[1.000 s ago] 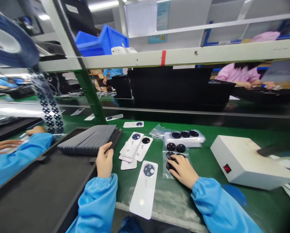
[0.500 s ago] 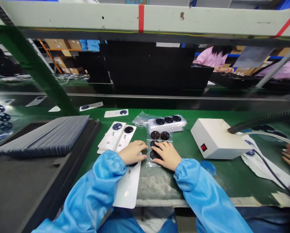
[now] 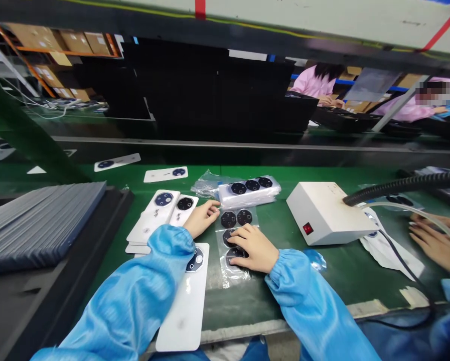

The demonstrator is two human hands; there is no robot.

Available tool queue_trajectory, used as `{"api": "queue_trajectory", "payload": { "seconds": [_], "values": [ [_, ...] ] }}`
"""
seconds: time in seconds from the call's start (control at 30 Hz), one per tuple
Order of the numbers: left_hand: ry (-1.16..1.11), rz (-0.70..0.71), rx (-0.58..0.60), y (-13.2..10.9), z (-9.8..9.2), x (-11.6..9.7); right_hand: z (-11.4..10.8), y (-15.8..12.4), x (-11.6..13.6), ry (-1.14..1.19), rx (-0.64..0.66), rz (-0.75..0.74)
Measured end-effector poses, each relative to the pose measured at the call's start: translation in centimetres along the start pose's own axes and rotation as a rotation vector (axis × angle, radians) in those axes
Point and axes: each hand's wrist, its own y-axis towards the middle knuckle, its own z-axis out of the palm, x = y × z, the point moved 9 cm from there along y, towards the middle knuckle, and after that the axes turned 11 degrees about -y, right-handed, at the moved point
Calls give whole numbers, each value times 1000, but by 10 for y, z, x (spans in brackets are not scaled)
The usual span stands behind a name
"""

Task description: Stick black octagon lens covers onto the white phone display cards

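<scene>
We see the right hand (image 3: 255, 248) resting over a clear plastic sheet (image 3: 227, 278), its fingers loosely spread and its thumb standing apart from them, the tips down on the lower dark round discs (image 3: 228, 219) that the sheet carries. We cannot tell how firmly those fingertips press. The sheet lies flat on the green table (image 3: 275, 225), in front of us and between the two hands, with its upper pair of discs uncovered. We find the left hand (image 3: 202, 219) just beside the sheet's upper left side, its fingers together and gently bent, with a small gap between thumb and forefinger; we cannot tell whether its fingertips touch the plastic. Beneath the left sleeve (image 3: 123, 296) we see a single white panel (image 3: 183, 316) with a dark round patch at its top, its lower end reaching past the table's front edge. Just left of that hand is an overlapping pile of white panels (image 3: 144, 233). Behind the sheet we see a stack of clear bags (image 3: 243, 201) with three dark discs on top, and to its right a white box (image 3: 330, 213) with a red switch (image 3: 307, 228).
</scene>
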Motion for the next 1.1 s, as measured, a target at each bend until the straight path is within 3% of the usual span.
{"api": "queue_trajectory", "payload": {
  "seconds": [0.27, 0.4, 0.5, 0.63, 0.8, 0.9, 0.97, 1.1],
  "values": [
    [-273, -41, -29, 0, -4, 14, -14, -5, -30, 47, -219, 164],
    [-345, 1, 55, -4, 4, -5, -37, -3, -39, 9, -382, 245],
    [-367, 47, 131, -11, 13, -24, -53, 8, -26, -62, -478, 166],
    [-339, 77, 129, -13, 16, -31, -56, 24, -14, -146, -490, 89],
    [-171, 103, 21, -11, 2, -28, -65, 18, -35, -209, -533, 225],
    [-27, 129, 68, -16, 1, -37, -82, -1, -39, -251, -611, 321],
    [49, 139, 130, -25, 1, -48, -80, -9, -24, -189, -560, 244],
    [275, 131, 296, -72, 5, -80, -33, -30, 27, -72, -200, -13]
  ]
}}
